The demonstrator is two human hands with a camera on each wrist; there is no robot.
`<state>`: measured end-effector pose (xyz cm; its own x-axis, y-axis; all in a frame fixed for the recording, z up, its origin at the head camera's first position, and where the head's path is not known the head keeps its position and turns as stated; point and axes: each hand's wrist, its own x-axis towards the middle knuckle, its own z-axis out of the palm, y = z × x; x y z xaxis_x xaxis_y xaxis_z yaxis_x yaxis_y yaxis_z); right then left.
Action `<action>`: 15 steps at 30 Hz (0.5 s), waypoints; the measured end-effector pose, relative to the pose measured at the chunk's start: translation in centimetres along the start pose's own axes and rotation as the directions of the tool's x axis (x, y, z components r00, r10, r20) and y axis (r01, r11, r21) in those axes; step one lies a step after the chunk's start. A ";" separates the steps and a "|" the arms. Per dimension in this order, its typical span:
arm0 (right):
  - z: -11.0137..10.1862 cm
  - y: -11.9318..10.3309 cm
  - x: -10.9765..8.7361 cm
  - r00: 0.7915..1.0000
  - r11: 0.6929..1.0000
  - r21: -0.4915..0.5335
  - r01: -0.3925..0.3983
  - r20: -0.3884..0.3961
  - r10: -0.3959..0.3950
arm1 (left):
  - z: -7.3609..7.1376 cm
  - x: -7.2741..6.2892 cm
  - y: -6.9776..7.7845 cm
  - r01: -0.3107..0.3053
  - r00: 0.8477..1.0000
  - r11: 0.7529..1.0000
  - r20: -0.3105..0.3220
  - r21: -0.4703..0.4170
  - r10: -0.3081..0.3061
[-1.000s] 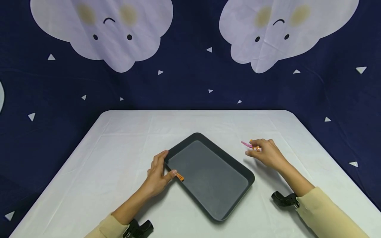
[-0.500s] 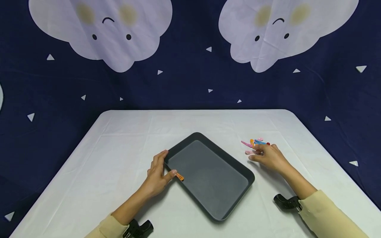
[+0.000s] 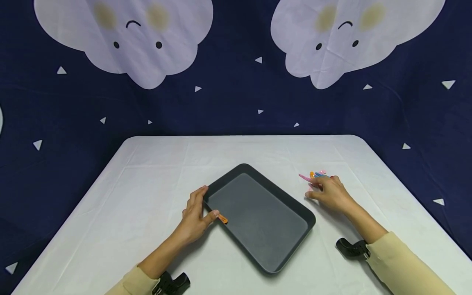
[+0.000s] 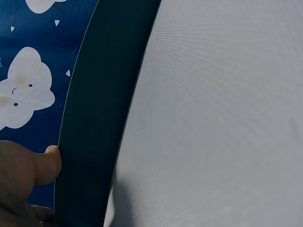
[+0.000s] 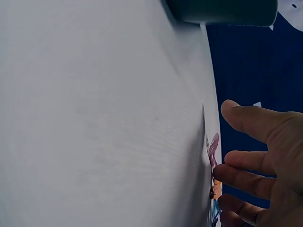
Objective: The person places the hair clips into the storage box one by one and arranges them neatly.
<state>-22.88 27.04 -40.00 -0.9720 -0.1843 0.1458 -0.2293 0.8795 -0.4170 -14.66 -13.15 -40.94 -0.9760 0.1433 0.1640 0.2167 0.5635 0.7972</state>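
Observation:
A dark grey rectangular tray [image 3: 258, 221] lies turned at an angle on the white table. My left hand [image 3: 195, 221] holds its left side, fingers along the outside and thumb over the rim. Beside the thumb tip, an orange hair clip [image 3: 223, 219] shows at that rim. Right of the tray, my right hand [image 3: 333, 194] hovers over a small pile of hair clips, thumb apart from the index finger. A pink clip [image 3: 305, 178], an orange clip [image 3: 312, 174] and a blue clip [image 3: 319, 174] peek out past the fingers. The hand covers part of the pile.
The white cloth-covered table [image 3: 147, 176] extends around the tray. A dark blue curtain [image 3: 236, 102] with clouds and triangles hangs behind its far edge. Black wrist cameras, one on the left wrist [image 3: 173, 283] and one on the right wrist [image 3: 352, 248], stick out low over the table.
My right hand drew back a little, uncovering more of the hair clips, then moved slightly forward over them again. The left hand and tray stay where they were.

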 end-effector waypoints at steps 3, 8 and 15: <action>0.1 0.3 0.2 1.000 1.000 -0.014 0.017 -0.018 -0.017 | 0.0 0.0 0.0 0.003 1.000 1.000 0.001 0.000 -0.003; 0.3 0.8 0.2 0.999 0.999 -0.019 0.029 -0.038 -0.030 | 0.1 0.0 -0.1 -0.006 1.000 1.000 -0.007 0.005 0.006; 0.6 1.2 0.3 0.998 0.999 -0.030 0.034 -0.050 -0.036 | 0.2 0.0 -0.2 -0.011 1.000 1.000 -0.009 0.007 0.011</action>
<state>-23.47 27.77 -40.99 -0.9594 -0.1935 0.2051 -0.2607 0.8857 -0.3842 -14.68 -13.14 -41.18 -0.9737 0.1421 0.1782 0.2277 0.5674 0.7913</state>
